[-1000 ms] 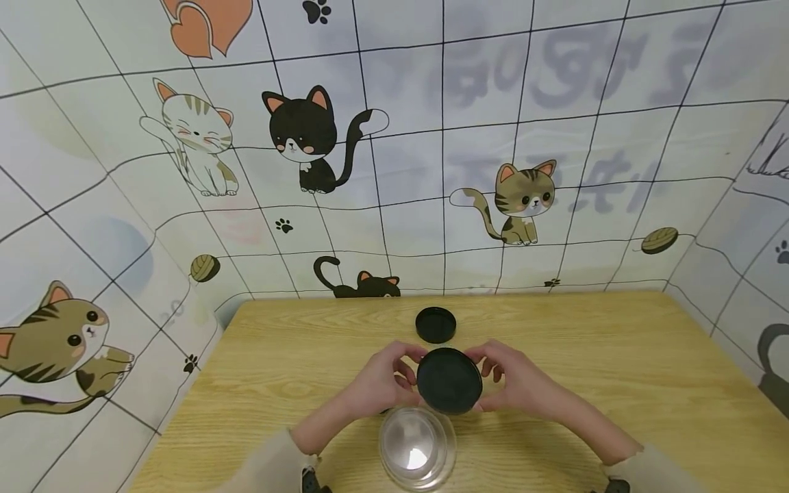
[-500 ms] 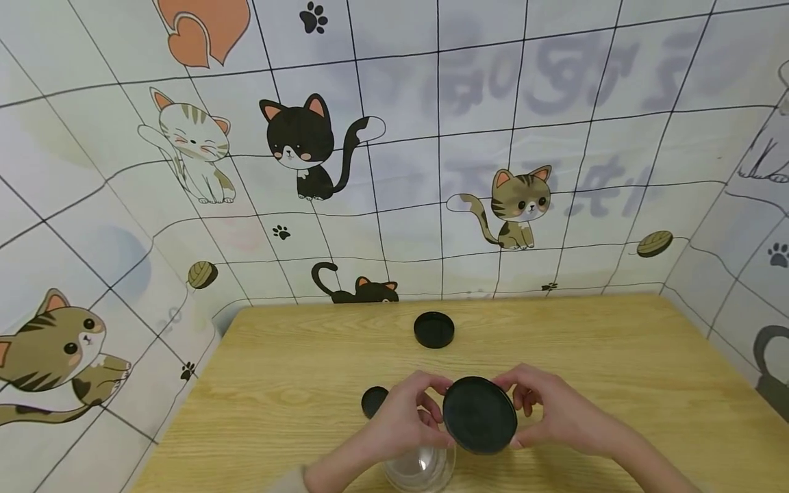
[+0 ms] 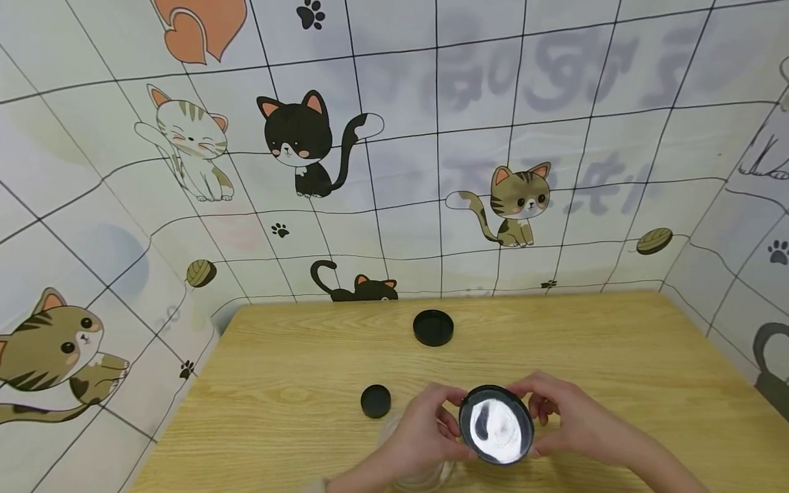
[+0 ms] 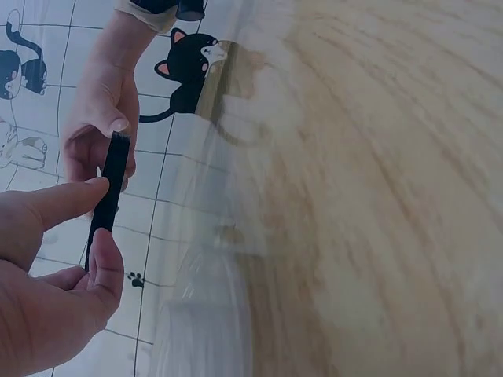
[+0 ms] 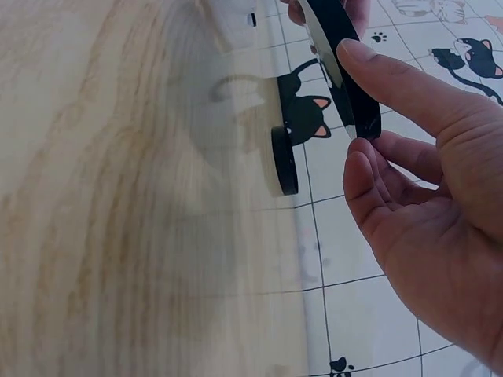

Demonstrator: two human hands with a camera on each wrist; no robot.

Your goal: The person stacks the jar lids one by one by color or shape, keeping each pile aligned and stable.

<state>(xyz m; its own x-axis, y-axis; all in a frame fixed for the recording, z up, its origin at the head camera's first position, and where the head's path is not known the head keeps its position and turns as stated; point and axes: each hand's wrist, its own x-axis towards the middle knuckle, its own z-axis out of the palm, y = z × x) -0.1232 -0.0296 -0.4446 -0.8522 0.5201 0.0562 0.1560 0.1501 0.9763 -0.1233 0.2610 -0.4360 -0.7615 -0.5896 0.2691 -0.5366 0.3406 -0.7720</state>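
Note:
A round black lid [image 3: 496,424] is held up off the table between both hands, its shiny face catching a white glare in the head view. My left hand [image 3: 428,430] pinches its left edge between thumb and fingers. On the opposite edge, my right hand [image 3: 576,423] grips it the same way. In the left wrist view the lid [image 4: 115,177] appears edge-on as a thin dark band. Behind the left hand and forearm, a clear round container [image 3: 425,479] stands mostly hidden on the table.
A small black lid [image 3: 375,400] lies on the wooden table [image 3: 277,383], left of the hands. Farther back is another round black lid [image 3: 433,327] with a raised rim. A cat-print covering [image 3: 401,150] rises behind the table and at both sides.
Both hands have carried the black lid right and toward the near side. Its face has gone from dull dark to shiny white. The small black lid has come into view.

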